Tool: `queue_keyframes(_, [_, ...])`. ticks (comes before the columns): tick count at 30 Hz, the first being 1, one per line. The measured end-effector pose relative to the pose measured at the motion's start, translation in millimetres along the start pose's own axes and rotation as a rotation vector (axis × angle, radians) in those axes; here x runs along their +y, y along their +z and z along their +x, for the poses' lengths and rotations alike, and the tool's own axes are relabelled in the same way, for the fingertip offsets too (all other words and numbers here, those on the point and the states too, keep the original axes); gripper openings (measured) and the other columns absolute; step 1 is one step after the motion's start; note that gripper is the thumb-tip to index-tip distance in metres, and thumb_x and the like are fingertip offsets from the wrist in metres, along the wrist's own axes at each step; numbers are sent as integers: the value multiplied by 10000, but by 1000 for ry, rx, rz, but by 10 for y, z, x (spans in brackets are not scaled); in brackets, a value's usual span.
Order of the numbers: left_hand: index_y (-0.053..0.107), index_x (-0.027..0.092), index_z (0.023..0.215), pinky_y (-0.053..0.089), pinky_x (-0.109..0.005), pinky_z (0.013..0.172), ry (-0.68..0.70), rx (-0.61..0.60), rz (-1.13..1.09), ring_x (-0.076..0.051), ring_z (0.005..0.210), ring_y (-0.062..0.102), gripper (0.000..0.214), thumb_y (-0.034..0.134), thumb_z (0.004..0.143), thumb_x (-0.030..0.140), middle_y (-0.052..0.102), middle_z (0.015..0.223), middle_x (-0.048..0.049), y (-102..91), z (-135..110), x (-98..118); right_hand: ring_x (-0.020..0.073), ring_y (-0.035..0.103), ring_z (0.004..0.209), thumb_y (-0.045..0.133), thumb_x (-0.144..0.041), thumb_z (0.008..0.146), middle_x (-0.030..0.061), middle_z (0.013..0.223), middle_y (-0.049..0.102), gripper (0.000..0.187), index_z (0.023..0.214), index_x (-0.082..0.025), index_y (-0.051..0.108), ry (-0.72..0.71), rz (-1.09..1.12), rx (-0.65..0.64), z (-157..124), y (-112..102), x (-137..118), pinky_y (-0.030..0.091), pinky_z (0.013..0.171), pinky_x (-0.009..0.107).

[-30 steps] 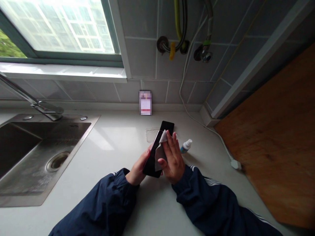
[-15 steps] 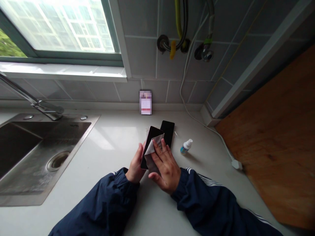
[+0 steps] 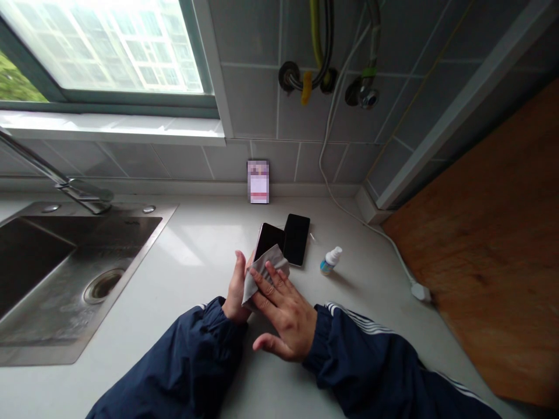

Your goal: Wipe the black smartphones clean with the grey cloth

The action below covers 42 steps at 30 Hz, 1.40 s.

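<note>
My left hand (image 3: 237, 289) holds a black-screened smartphone (image 3: 268, 240) tilted above the counter, the thumb raised off its left edge and the fingers hidden beneath. Over the lower part of its screen lies a grey cleaning cloth (image 3: 271, 259). My right hand (image 3: 286, 317) presses the cloth down with flat, spread fingers, its thumb standing apart. Just behind, a second black phone (image 3: 297, 238) lies face up on the counter, partly overlapped in view by the held one. A small spray bottle (image 3: 331, 261) with a white top stands right of the phones.
A lit phone (image 3: 258, 181) leans upright against the tiled wall. The steel sink (image 3: 126, 273) and its faucet (image 3: 82, 195) are on the left. A white cable with a plug (image 3: 420, 292) runs down the right side, near a wooden board (image 3: 493, 244).
My right hand has slid the cloth down and left across the screen, baring its upper part. The held phone has turned flatter, and my left thumb has lifted away from its edge.
</note>
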<state>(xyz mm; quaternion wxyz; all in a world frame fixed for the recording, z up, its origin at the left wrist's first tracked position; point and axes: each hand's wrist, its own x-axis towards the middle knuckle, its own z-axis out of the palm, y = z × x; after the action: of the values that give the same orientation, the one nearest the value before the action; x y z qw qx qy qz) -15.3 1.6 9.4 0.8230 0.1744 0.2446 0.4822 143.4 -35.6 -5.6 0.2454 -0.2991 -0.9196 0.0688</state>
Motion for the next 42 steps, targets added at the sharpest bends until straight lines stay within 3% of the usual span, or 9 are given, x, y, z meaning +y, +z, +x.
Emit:
queue_keyframes(4, [715, 159, 1290, 233, -505, 1284, 18, 85, 87, -377, 1424, 525, 780, 528, 876, 794, 761, 1246, -154, -6, 14, -36, 363, 27, 1620, 361, -752, 1005, 118, 1749, 125, 903, 1655, -133, 259, 15, -32, 32, -4, 9, 6, 224, 1288, 559])
queue_keyframes(9, [815, 167, 1098, 216, -426, 1274, -51, 43, 148, -365, 1487, 438, 829, 424, 865, 860, 779, 1193, -140, -51, 29, -117, 364, 42, 1620, 226, -748, 1020, 97, 1755, 107, 873, 1658, -151, 256, 34, -71, 82, -14, 30, 27, 224, 1288, 560])
queue_keyframes(17, [805, 239, 1182, 159, -417, 1280, -39, 13, 191, -318, 1560, 291, 716, 443, 907, 792, 732, 1328, -90, -110, 9, -158, 335, 55, 1623, 164, -722, 1033, 76, 1751, 144, 844, 1683, -184, 156, 59, -104, 134, -1, 35, 84, 206, 1299, 529])
queue_keyframes(21, [778, 261, 1232, 101, -385, 1297, 22, -30, 233, -287, 1580, 248, 621, 516, 922, 729, 671, 1438, -45, -145, 66, -184, 326, 80, 1623, 134, -717, 1035, 79, 1752, 132, 850, 1681, -164, 159, 105, -92, 195, 11, 44, 110, 230, 1293, 519])
queue_keyframes(24, [728, 253, 1322, 32, -423, 1315, 60, -72, 283, -286, 1588, 241, 622, 553, 925, 698, 596, 1523, -48, -180, 83, -230, 328, 98, 1620, 135, -696, 1047, 84, 1752, 137, 825, 1677, -166, 180, 162, -77, 270, 6, 58, 158, 253, 1284, 531])
queue_keyframes(28, [722, 256, 1333, -25, -420, 1322, 141, -36, 416, -274, 1612, 151, 518, 580, 964, 591, 531, 1578, -23, -240, 60, -279, 355, 123, 1614, 171, -693, 1048, 112, 1745, 165, 821, 1683, -172, 150, 206, -67, 324, 0, 56, 239, 266, 1270, 583])
queue_keyframes(36, [657, 243, 1425, 70, -446, 1335, 183, -142, 500, -319, 1577, 284, 497, 550, 1010, 494, 564, 1552, -32, -87, 18, -208, 365, 122, 1613, 183, -659, 1065, 93, 1753, 134, 769, 1688, -212, 124, 247, -52, 399, 27, -11, 260, 251, 1273, 613])
queue_keyframes(42, [718, 245, 1343, 103, -455, 1330, 230, -186, 553, -325, 1559, 328, 451, 555, 1006, 495, 574, 1544, -30, -68, 26, -196, 365, 131, 1611, 182, -646, 1072, 83, 1754, 137, 756, 1689, -214, 115, 283, -66, 419, 31, -34, 282, 260, 1269, 614])
